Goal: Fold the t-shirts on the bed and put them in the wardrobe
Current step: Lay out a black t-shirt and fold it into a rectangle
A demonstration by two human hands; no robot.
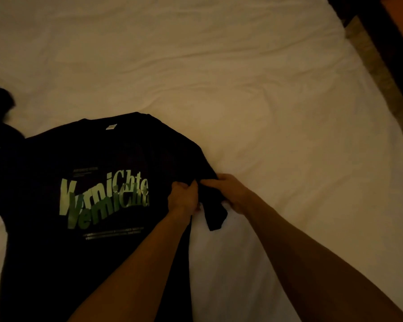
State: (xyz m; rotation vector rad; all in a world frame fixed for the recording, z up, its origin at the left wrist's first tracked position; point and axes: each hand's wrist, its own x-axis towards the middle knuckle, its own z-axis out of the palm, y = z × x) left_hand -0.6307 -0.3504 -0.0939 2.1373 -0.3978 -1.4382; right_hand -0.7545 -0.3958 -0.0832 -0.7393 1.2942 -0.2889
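At the far left edge a second dark garment [0, 126] lies bunched, probably another shirt. The black t-shirt [79, 263] lies print-up at lower left of the bed [242, 89], spread for folding. At centre, the left hand [184, 198] curls onto its side seam while the right hand [228, 194] pinches the sleeve [213, 212], likely to tuck it inward. Dark floor [391, 49] shows upper right.

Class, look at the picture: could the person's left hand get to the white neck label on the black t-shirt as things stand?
Probably yes: the label lies uncovered on the t-shirt, but the left hand grips the sleeve and must let go first.
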